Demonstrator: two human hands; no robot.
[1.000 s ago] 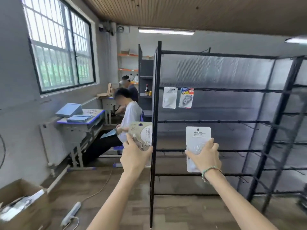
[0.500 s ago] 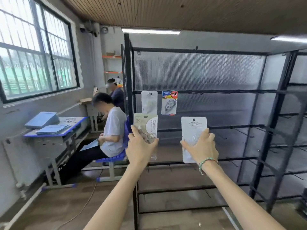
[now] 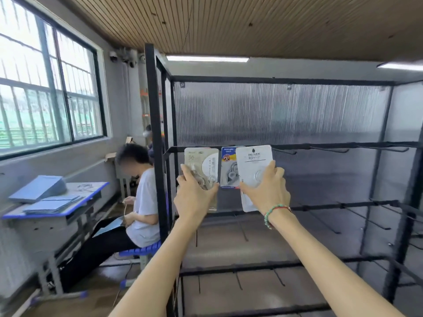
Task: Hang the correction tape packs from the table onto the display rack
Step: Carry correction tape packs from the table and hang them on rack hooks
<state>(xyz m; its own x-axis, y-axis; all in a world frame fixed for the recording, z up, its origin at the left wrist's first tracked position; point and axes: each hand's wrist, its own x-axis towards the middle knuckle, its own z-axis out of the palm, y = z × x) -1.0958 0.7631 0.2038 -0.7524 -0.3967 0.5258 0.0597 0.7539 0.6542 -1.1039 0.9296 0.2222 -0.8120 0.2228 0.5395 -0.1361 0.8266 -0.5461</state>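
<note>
Left hand (image 3: 194,197): fingers (image 3: 185,173) curled round the lower half of a beige correction tape pack (image 3: 201,167), thumb on its right edge, pack upright. Right hand (image 3: 266,191): fingers (image 3: 271,169) and thumb pinch a white correction tape pack (image 3: 253,162) by its lower half, also upright; a beaded bracelet (image 3: 273,213) sits on that wrist.

Both packs are raised level with the top hook rail (image 3: 320,145) of the black display rack (image 3: 152,133), their upper edges at or just over the rail line. Between the two held packs, and behind them, a blue-topped pack (image 3: 227,165) hangs from the rail; the white pack overlaps its right edge. Bare hooks stick out from the rail to the right of the right hand, and lower rails with more hooks run below both wrists. Left of the left hand stands the rack's corner post; beyond it a seated person (image 3: 142,202) on a blue stool, and further left a bench (image 3: 57,202) with blue folders under the window.

Against the frame half a second ago: both packs have come up from below the rail to rail height and closer to the rack. The white pack seen hanging beside the blue-topped one then is now hidden behind the beige pack.

Whether either held pack's hole is on a hook cannot be made out. Print on the packs is blurred.
</note>
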